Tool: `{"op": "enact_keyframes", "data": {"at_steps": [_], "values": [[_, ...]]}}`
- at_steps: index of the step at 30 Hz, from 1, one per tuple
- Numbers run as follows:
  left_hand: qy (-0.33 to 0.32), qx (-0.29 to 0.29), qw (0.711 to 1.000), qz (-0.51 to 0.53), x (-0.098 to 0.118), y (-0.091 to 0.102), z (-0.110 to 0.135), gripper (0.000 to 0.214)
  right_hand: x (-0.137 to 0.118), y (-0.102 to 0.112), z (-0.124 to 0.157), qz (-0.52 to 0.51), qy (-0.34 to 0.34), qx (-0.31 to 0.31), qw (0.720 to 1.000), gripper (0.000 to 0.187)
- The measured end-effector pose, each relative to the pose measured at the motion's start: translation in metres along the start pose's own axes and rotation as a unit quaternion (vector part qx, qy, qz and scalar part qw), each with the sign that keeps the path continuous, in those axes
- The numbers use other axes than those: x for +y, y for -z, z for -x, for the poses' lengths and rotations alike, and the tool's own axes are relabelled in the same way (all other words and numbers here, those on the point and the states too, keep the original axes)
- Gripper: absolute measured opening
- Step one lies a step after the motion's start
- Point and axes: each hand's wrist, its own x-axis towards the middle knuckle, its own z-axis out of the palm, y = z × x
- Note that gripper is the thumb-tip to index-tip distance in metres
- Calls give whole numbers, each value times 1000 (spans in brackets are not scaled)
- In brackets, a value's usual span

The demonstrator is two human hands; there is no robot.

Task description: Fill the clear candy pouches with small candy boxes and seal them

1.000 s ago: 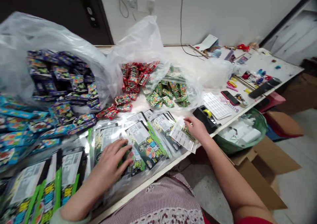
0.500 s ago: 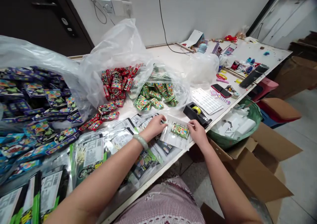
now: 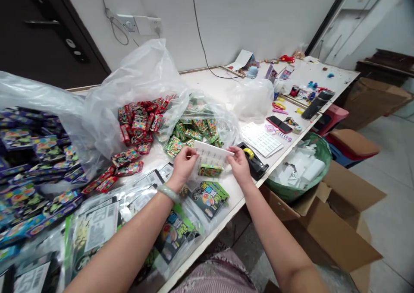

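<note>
My left hand (image 3: pixel 183 167) and right hand (image 3: pixel 239 165) lift printed white sheet (image 3: pixel 211 154) above tabletop (image 3: pixel 207 79), fingers (image 3: pixel 194 153) nearly closed, pinching its edges. Small green packet (image 3: pixel 210 170) sits at sheet's lower edge between hands; cannot tell whether clear sleeve holds it. Done so far: printed display bags (image 3: pixel 209 199) in overlapping pile below wrists. Still heaped in clear plastic bags: green packets (image 3: pixel 190 133), red packets (image 3: pixel 139 124), purple packets (image 3: pixel 32 150). Black tape dispenser (image 3: pixel 254 163) just beside right hand.
</note>
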Motion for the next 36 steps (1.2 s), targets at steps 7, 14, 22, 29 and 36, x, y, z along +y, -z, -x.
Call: {"op": "enact_keyframes", "data": {"at_steps": [7,14,22,29,36], "values": [[4,70,993,91,8,32,-15,18,4,-37,-7,-42,-25,-11,999,44],[35,107,985,129,19,67,-11,17,-21,-83,-38,-67,-4,-42,997,34],[94,59,975,191,59,100,57,39,-56,-89,24,-102,-76,-194,973,33],[136,90,967,194,61,109,101,53,-54,-84,61,-101,-84,-163,978,31],[13,93,992,-88,70,119,120,13,-64,-61,70,137,72,-198,968,16]]}}
